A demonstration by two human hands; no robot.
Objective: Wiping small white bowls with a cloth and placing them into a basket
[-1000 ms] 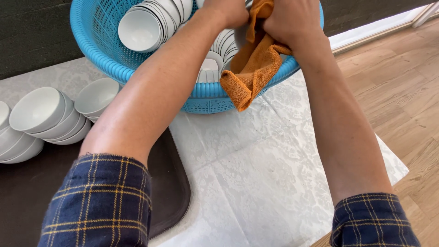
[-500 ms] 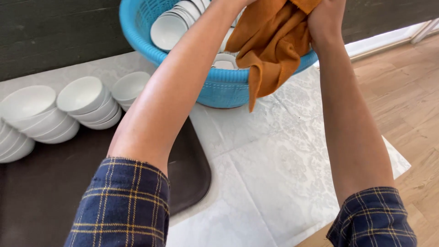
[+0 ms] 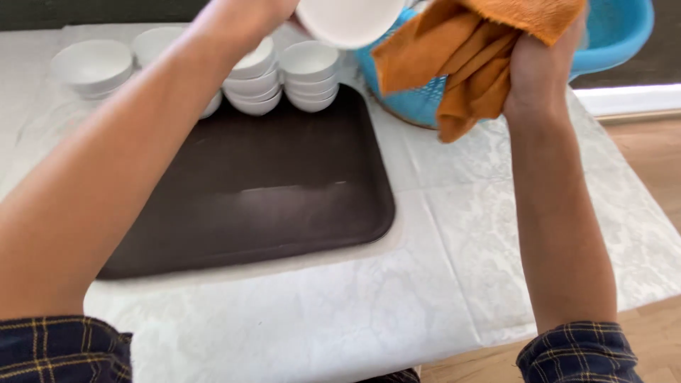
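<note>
My left hand (image 3: 266,10) grips a white bowl (image 3: 349,20) tilted toward the orange cloth (image 3: 468,64) bunched in my right hand (image 3: 543,67) for wiping

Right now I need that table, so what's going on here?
A person holds a white bowl in the left hand and an orange cloth in the right hand, above a blue basket. Stacks of bowls stand at the far edge of a dark tray on the table.
</note>
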